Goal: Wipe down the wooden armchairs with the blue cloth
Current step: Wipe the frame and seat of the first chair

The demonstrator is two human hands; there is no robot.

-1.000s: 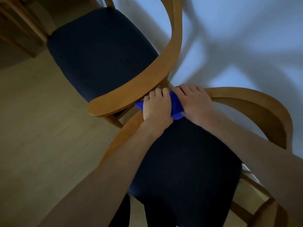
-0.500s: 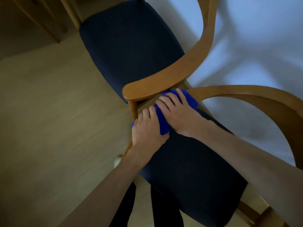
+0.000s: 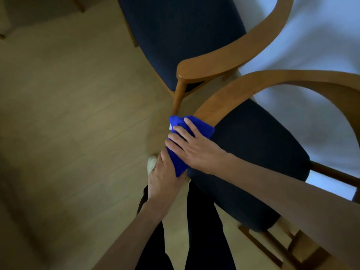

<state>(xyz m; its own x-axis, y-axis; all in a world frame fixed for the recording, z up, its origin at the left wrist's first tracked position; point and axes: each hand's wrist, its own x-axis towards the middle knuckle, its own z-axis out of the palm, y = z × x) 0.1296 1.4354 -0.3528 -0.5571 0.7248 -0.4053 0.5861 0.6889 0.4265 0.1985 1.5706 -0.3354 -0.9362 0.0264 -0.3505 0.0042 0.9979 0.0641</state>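
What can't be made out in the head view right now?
- Front end of the near wooden armchair's curved armrest: covered by the folded blue cloth and both hands.
- Left hand fingertips: tucked under the cloth, so its grip is unclear.
- Far wooden armchair back: cut off by the top edge.
- Near chair's right side: cut off at the right edge, behind the right hand's forearm.

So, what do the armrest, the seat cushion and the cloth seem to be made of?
Armrest: it looks like solid wood with a smooth, warm brown, slightly glossy finish; the curved shape suggests bent wood.
Seat cushion: dark navy woven fabric, matt, probably over padding.
Blue cloth: soft textile, possibly microfibre, since it folds and drapes over the armrest's end under the right hand.
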